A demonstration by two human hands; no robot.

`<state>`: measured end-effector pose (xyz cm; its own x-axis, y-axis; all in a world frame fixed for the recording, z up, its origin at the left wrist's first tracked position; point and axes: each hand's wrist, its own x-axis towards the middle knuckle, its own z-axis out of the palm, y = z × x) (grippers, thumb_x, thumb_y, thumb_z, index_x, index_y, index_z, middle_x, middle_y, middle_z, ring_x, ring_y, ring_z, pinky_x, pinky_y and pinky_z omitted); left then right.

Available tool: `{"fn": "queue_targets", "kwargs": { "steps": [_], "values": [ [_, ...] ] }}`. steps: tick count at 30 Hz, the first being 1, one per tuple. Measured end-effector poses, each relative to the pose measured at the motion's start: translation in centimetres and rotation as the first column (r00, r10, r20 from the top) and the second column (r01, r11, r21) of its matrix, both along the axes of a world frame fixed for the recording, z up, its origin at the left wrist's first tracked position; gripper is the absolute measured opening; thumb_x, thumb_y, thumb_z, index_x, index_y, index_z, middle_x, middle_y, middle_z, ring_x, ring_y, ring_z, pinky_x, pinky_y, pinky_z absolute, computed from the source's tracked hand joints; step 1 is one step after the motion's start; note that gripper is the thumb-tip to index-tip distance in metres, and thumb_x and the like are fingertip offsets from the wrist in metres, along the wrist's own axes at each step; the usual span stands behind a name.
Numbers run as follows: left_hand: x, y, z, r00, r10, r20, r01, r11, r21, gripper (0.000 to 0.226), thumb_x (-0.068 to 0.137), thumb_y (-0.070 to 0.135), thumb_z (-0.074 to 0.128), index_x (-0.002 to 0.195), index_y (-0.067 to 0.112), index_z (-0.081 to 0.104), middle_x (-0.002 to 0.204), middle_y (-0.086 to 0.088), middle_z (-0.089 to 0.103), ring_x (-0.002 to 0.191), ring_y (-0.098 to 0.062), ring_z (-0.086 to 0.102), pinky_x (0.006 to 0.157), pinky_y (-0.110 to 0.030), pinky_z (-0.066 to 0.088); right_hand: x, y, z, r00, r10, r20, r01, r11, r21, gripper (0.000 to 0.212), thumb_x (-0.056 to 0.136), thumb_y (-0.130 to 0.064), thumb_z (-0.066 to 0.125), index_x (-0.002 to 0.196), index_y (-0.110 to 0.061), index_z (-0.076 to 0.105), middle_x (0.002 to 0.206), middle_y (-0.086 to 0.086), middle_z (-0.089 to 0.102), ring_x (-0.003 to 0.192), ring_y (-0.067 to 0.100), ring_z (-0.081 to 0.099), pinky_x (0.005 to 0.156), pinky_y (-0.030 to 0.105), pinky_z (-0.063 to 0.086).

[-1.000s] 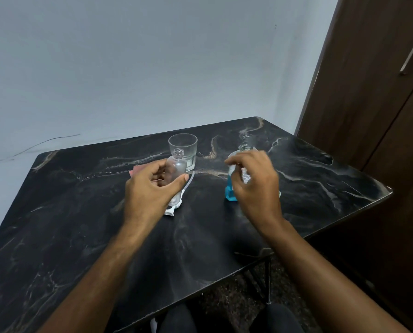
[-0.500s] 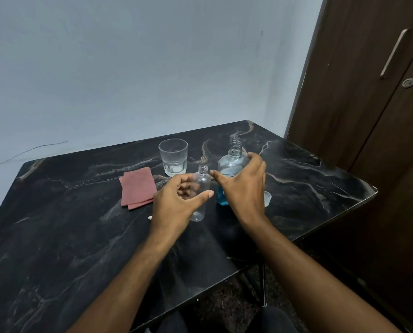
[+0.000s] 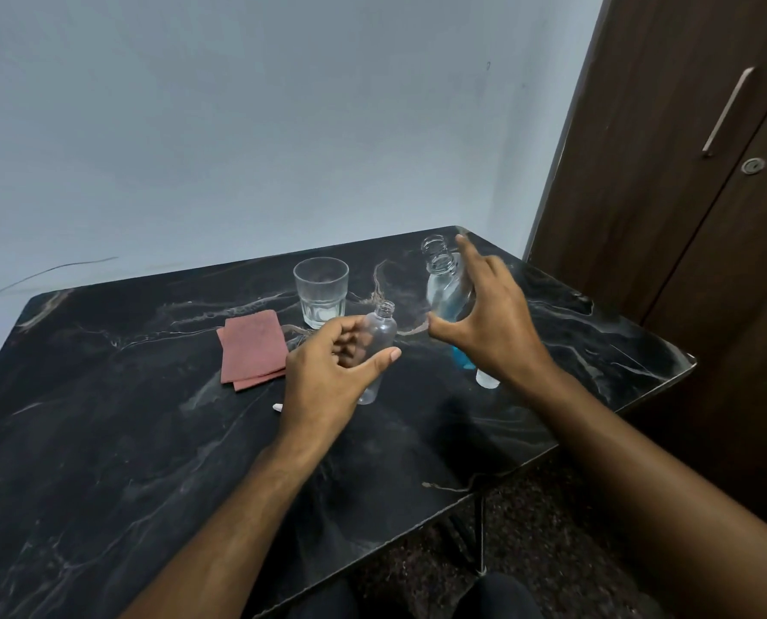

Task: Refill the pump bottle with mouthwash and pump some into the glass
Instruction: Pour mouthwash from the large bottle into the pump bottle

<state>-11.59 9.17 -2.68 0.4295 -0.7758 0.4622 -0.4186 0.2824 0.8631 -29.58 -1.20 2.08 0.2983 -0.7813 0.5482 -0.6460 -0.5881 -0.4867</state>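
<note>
A: Left to right, w/ the glass (image 3: 321,291) as landmark?
B: Red cloth (image 3: 253,348) lies flat just left of it & nearer the camera. Glass stands upright on the black marble table (image 3: 104,440).
A: Pump bottle?
B: Small clear bottle (image 3: 378,338), front-right of the glass, upright, long axis vertical, open neck up, no pump on. Left hand (image 3: 328,382) curls round it, thumb across the front, fingers behind.
A: Mouthwash?
B: Bigger bottle (image 3: 445,288), right of the glass, lifted & tilted, open neck up toward the wall, blue liquid at the low end. Right hand (image 3: 491,323) grips it, thumb under, fingers spread over the far side. White cap (image 3: 486,379) stands further right, nearer the camera.
A: Any labels?
B: None legible; blur.
</note>
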Motion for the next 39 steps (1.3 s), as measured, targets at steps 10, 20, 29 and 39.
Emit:
{"fn": "queue_targets", "kwargs": {
  "steps": [10, 20, 29, 39],
  "values": [
    [0.2, 0.2, -1.4, 0.999, -0.038, 0.001, 0.038, 0.999, -0.037, 0.044, 0.071, 0.028, 0.093, 0.107, 0.041, 0.071, 0.098, 0.028, 0.073, 0.086, 0.002, 0.071, 0.076, -0.008, 0.052, -2.0, -0.5, 0.8, 0.955, 0.129, -0.265, -0.129, 0.991, 0.020, 0.097, 0.069, -0.024, 0.080, 0.147, -0.049, 0.027, 0.116, -0.006, 0.039, 0.100, 0.015, 0.047, 0.076, 0.018, 0.043],
    [0.1, -0.1, -2.2, 0.996, -0.054, 0.067, 0.058, 0.997, -0.054, 0.050, 0.071, 0.038, 0.093, 0.112, 0.051, 0.067, 0.100, 0.018, 0.076, 0.093, -0.006, 0.073, 0.083, -0.018, 0.058, -1.9, 0.9, 0.9, 0.886, 0.151, -0.439, -0.136, 0.989, 0.065, 0.095, 0.070, -0.027, 0.083, 0.148, -0.044, 0.031, 0.116, -0.005, 0.036, 0.104, 0.016, 0.041, 0.093, 0.041, 0.050],
    [0.2, -0.3, -2.5, 0.994, -0.059, 0.087, 0.063, 0.997, -0.039, 0.054, 0.071, 0.039, 0.092, 0.121, 0.039, 0.072, 0.103, 0.018, 0.075, 0.097, 0.000, 0.072, 0.083, -0.011, 0.054, -2.2, 1.4, 1.0, 0.864, 0.131, -0.487, -0.127, 0.991, 0.041, 0.097, 0.071, -0.028, 0.084, 0.148, -0.047, 0.029, 0.122, -0.004, 0.037, 0.109, 0.014, 0.039, 0.097, 0.045, 0.049],
    [0.1, -0.1, -2.4, 0.993, -0.056, 0.102, 0.059, 0.998, -0.025, 0.056, 0.071, 0.037, 0.092, 0.123, 0.032, 0.073, 0.104, 0.017, 0.075, 0.097, 0.002, 0.070, 0.082, -0.006, 0.051, -2.3, 1.5, 1.0, 0.830, 0.104, -0.548, -0.129, 0.992, -0.007, 0.098, 0.070, -0.031, 0.086, 0.149, -0.047, 0.029, 0.126, -0.003, 0.037, 0.105, 0.010, 0.030, 0.098, 0.043, 0.044]
  ]
}}
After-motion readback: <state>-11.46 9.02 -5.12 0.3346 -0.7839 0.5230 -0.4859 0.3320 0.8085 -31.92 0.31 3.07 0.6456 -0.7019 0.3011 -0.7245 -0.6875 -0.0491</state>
